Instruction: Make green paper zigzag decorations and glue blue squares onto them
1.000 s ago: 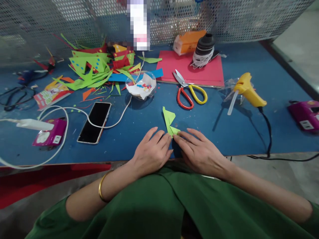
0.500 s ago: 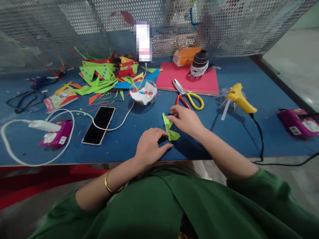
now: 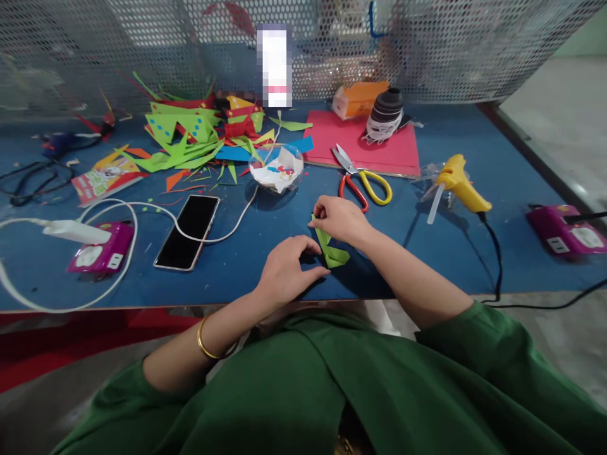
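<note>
A folded strip of light-green paper [image 3: 336,256] lies on the blue table between my hands. My right hand [image 3: 342,220] is closed at its upper end, thumb and fingertips pinching the paper there. On the other side, my left hand [image 3: 290,265] rests on the table with thumb and fingers apart, the fingertips at the paper's left edge; whether they press on it is hard to tell. Just beyond my right hand lie scissors [image 3: 364,181] with one red and one yellow handle, blades spread. A clear bowl [image 3: 298,180] holding white paper and small coloured bits stands past my left hand.
A yellow glue gun [image 3: 458,180] lies at right, its cord running off the front edge. Red sheets [image 3: 322,139] lie at the back under a black-and-white spool [image 3: 386,114]. Green cut-outs [image 3: 190,148], a phone [image 3: 190,234] with a white cable across it, and a purple socket block [image 3: 102,253] lie left.
My right hand's fingers have closed into a pinch at the paper's upper end, moving slightly left over it. My left hand stays nearly in place, and the whole view has shifted a little.
</note>
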The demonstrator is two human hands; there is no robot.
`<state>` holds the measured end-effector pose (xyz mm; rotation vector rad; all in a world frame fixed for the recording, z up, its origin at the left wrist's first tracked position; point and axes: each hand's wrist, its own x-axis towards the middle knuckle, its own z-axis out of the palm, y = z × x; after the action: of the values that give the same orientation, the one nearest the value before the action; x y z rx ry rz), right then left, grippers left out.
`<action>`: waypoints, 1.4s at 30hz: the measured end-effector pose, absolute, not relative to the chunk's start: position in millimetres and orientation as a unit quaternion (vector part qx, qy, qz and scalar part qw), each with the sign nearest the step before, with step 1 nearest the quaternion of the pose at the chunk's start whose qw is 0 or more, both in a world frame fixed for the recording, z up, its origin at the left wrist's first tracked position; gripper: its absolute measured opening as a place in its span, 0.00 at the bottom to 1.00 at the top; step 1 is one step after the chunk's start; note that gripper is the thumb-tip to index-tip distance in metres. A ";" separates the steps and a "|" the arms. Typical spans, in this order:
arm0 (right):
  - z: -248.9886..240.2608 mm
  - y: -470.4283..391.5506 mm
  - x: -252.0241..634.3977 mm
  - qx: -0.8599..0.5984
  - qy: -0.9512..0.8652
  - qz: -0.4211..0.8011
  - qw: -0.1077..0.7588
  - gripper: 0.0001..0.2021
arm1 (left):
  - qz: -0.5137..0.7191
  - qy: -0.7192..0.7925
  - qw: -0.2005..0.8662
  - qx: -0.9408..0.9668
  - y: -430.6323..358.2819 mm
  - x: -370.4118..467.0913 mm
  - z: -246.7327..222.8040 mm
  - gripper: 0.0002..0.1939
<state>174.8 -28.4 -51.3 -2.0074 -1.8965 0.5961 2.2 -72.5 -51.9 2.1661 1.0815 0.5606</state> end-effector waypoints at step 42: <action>-58.1 -117.8 203.5 -0.681 -0.466 0.344 0.448 0.07 | 0.221 0.496 0.037 0.839 -54.6 -4.6 -49.1 0.17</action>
<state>203.5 -117.8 -58.1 -1.6848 -1.1524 0.8517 -4.6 -54.6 -49.1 2.5746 1.5225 0.6786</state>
